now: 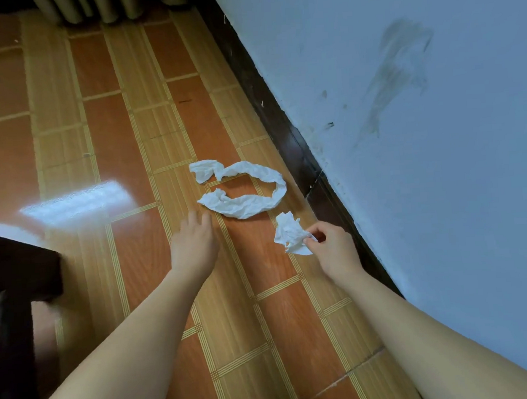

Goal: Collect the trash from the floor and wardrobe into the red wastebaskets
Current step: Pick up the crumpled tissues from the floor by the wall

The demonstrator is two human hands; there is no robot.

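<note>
A long twisted strip of white tissue paper (249, 188) lies curled in a loop on the orange tiled floor (113, 131) near the wall. My right hand (331, 246) pinches a small crumpled white tissue (289, 233) between thumb and fingers, just right of the strip. My left hand (195, 240) hovers palm down with fingers apart, its fingertips just short of the strip's near end, holding nothing. No red wastebasket is in view.
A pale blue wall (420, 112) with smudges runs along the right above a dark baseboard (282, 127). Dark wooden furniture (15, 291) stands at the left edge. A radiator (90, 8) is at the far end of the floor.
</note>
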